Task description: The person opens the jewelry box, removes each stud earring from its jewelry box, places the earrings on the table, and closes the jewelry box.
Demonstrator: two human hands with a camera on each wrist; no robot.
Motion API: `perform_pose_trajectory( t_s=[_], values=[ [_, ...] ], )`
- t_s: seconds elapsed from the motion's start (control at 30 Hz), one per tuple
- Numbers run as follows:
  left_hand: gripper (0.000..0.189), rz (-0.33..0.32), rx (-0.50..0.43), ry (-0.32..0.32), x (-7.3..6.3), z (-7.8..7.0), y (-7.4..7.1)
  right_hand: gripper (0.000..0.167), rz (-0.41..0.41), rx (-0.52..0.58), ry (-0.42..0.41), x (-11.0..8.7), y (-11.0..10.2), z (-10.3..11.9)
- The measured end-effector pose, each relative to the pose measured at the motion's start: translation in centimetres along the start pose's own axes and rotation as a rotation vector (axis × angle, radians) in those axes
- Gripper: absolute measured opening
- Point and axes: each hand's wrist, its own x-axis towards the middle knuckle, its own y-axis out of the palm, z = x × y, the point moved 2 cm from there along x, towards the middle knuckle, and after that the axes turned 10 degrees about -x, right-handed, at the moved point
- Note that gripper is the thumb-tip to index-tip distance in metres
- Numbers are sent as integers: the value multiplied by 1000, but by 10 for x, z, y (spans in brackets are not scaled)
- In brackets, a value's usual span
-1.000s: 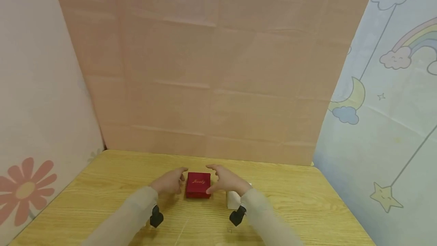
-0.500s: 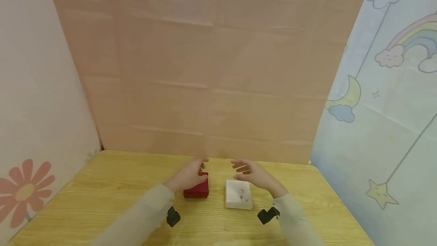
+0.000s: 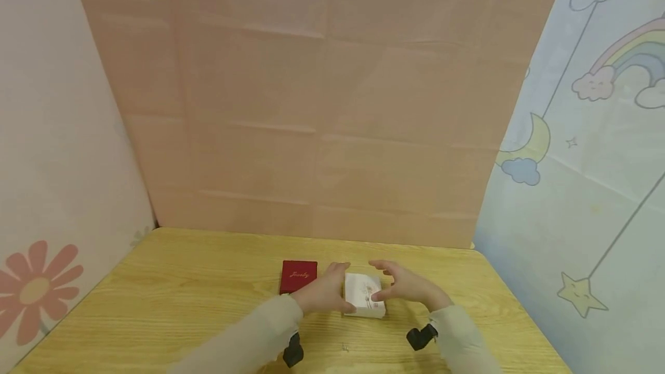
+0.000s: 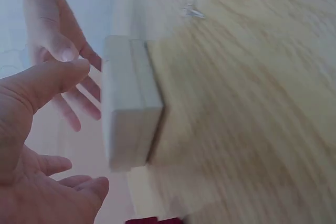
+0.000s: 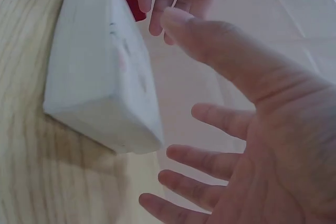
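Observation:
A white square box [image 3: 359, 292] with a small printed drawing on its lid lies on the wooden table. My left hand [image 3: 325, 293] is at its left side, thumb and fingers spread apart. On the right, my right hand [image 3: 410, 287] reaches over the box's edge, its fingers spread as well. Both wrist views show a gap between the hands and the white box [image 4: 128, 103], and neither hand grips it. Just left of the left hand lies a red box [image 3: 298, 275] with gold lettering, its lower part partly covered by that hand and sleeve.
A small clear object [image 3: 345, 347] lies on the wooden table [image 3: 208, 281] nearer to me. A plain peach backdrop [image 3: 322, 131] stands behind the table, with patterned panels at both sides.
Both hands were around the red box, then rose and moved right. The left hand has passed over the red box, and both are now lowered around the white box. The boxes stay put.

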Motion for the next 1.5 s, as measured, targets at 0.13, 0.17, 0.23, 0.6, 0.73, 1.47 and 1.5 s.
perform_pose_trajectory(
  t_s=[0.13, 0.17, 0.23, 0.6, 0.73, 1.47, 1.5],
  values=[
    [103, 27, -17, -22, 5, 7, 11, 96, 45, 15, 43, 1, 7, -7],
    [105, 33, -16, -27, 6, 8, 13, 98, 52, 10, 44, 1, 9, -9],
    [107, 37, 6, -33, 8, 10, 15, 101, 63, 1, 41, 2, 11, -11],
    [103, 27, 109, -59, 13, 14, 24, 110, 61, -114, 16, 6, 23, -13],
    [99, 15, 108, -37, 11, 16, 24, 106, 53, -103, 8, 6, 24, -14],
    [91, -95, -311, 223, -41, -24, -48, 92, -130, 88, -278, -17, -22, 52],
    [92, -94, -333, 239, -43, -24, -50, 92, -136, 87, -283, -18, -22, 55]
  ],
)
